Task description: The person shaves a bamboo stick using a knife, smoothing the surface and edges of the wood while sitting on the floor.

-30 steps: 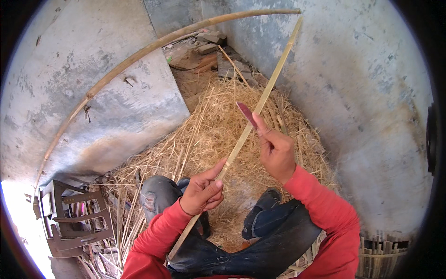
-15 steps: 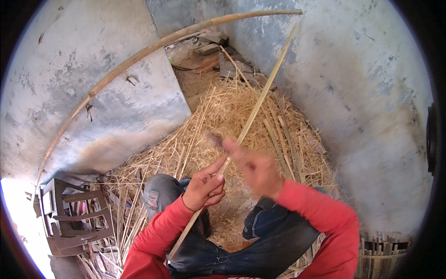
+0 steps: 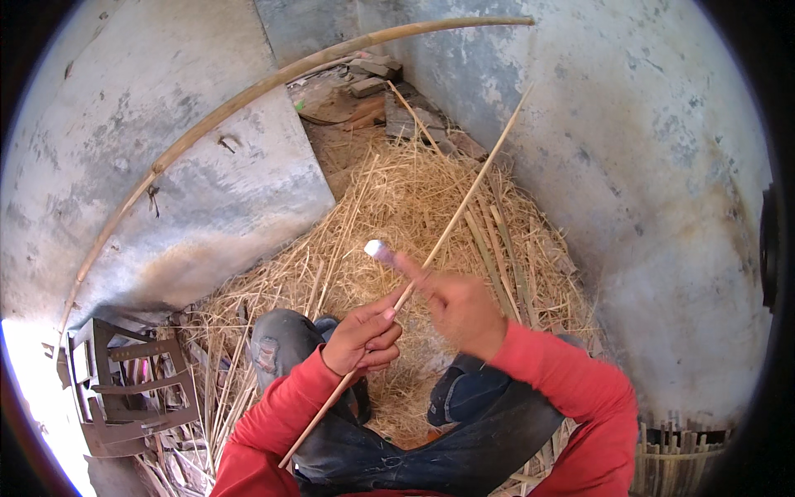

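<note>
A long, thin bamboo strip slants from near my lap up to the right, toward the wall. My left hand is closed around its lower middle, thumb on top. Just above and to the right, my right hand is curled at the strip, its fingers slightly blurred. A short knife-like blade, with a bright glint at its end, sticks out leftward from this hand; its handle is hidden. The strip passes between blade and palm. My legs in dark jeans are folded beneath.
Pale shavings are heaped ahead, with several loose strips among them. A long bent bamboo pole arches along the left wall. At lower left lies a brown frame-like piece; a slatted basket stands at lower right. Bricks lie in the corner.
The strip has turned, showing a narrower face, and its upper end sits lower. The blade by my right hand now catches bright light. My left hand keeps its hold.
</note>
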`<state>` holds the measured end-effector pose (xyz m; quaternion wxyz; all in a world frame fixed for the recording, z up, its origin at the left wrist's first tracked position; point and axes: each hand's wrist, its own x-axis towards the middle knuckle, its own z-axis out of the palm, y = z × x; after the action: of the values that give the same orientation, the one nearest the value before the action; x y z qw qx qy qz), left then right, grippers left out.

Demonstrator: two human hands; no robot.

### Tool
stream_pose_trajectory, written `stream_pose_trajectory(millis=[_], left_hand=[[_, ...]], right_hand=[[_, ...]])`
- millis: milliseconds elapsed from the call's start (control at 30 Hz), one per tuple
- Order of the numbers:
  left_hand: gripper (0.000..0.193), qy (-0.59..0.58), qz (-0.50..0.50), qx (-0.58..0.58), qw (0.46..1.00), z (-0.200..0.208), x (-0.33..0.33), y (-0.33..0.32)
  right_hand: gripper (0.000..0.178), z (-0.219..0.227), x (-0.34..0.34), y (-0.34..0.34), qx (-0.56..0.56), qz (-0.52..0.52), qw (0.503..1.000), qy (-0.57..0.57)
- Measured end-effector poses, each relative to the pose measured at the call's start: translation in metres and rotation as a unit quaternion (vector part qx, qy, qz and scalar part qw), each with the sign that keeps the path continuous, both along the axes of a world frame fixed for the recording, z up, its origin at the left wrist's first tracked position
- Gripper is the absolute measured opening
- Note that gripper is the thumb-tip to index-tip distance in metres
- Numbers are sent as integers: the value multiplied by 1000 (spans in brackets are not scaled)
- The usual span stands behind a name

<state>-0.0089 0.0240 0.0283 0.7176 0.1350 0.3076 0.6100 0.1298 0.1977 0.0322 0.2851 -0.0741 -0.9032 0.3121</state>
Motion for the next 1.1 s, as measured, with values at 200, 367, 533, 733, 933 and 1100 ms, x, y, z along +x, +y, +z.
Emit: stream_pose_trajectory(millis=[200,367,533,733,933,1100], left_hand=[[53,76,16,49,996,-11,-2,-3],[52,11,25,-5,1000,-6,-3,2],[51,-103,-6,21,994,-3,-9,-5],[51,-131,-30,16,991,-3,-10,-5],[51,-124,-31,12,992,-10,-11,-5],[52,-152,-24,10,988,-7,-14,-8]], right_hand=[[54,37,-9,19,-133,-155,978,-39],[47,-11,0,-4,-72,58,996,18],[58,23,-14,22,-199,-109,965,129],[77,24,-9,20,-113,-123,984,64],[79,15,-9,13,-64,-87,993,53],[59,14,-10,8,-103,-37,993,46]])
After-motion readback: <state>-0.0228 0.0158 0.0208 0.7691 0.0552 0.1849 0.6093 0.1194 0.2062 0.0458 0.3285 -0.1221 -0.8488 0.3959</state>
